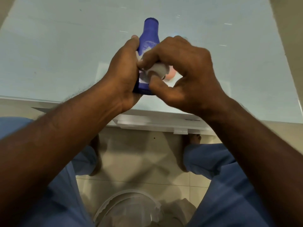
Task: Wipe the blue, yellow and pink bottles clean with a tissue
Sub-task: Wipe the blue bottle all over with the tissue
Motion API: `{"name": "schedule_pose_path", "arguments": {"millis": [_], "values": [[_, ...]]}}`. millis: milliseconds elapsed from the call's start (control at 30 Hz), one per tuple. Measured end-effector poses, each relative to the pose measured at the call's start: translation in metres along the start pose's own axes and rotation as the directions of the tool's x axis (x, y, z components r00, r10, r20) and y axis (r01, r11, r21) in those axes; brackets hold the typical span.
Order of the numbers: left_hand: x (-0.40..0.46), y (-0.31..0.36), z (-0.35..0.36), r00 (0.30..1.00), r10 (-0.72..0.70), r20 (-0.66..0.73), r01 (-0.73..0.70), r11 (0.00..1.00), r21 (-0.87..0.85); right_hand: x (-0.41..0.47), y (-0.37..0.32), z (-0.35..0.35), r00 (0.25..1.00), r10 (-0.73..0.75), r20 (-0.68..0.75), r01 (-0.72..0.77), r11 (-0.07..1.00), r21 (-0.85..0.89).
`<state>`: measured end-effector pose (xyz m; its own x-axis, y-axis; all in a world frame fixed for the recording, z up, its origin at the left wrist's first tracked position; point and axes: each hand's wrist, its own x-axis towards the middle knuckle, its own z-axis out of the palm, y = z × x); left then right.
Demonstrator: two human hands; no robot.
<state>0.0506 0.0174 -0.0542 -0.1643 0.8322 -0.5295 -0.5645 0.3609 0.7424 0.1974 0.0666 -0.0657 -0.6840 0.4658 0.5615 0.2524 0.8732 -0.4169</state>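
Observation:
A blue bottle (150, 32) is held above the glass table (57, 54), its cap pointing away from me. My left hand (121, 74) grips the bottle's lower body from the left. My right hand (185, 71) pinches a crumpled white tissue (157, 70) against the bottle's front. A small part of a pink bottle (170, 74) shows behind the tissue and right fingers. No yellow bottle is in sight.
The table's near edge (49, 99) runs across the middle of the view. Below it are tiled floor, my blue-trousered legs and bare feet. A clear plastic container (129, 208) sits on the floor between my knees.

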Motion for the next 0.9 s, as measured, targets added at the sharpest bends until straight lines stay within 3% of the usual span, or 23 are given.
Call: {"name": "schedule_pose_path", "arguments": {"millis": [167, 400, 567, 800, 900], "values": [[-0.005, -0.003, 0.004, 1.0, 0.005, -0.018, -0.005, 1.0, 0.013, 0.003, 0.019, -0.005, 0.982, 0.162, -0.097, -0.167, 0.985, -0.046], [-0.003, 0.002, 0.0, 0.998, -0.044, 0.038, 0.048, 0.994, -0.102, -0.002, -0.001, 0.002, 0.996, -0.09, 0.008, 0.09, 0.996, -0.002], [-0.006, 0.0, 0.004, 1.0, 0.008, -0.015, -0.007, 1.0, 0.015, 0.003, 0.016, -0.005, 0.987, 0.12, -0.104, -0.129, 0.988, -0.083], [-0.003, 0.002, 0.001, 1.0, -0.02, 0.008, 0.02, 0.999, -0.038, -0.001, -0.001, 0.003, 0.998, -0.048, -0.027, 0.046, 0.997, -0.068], [-0.004, -0.001, 0.003, 1.0, -0.007, -0.025, 0.007, 1.0, 0.015, 0.002, 0.014, 0.002, 0.987, 0.147, -0.07, -0.15, 0.988, -0.035]]}}
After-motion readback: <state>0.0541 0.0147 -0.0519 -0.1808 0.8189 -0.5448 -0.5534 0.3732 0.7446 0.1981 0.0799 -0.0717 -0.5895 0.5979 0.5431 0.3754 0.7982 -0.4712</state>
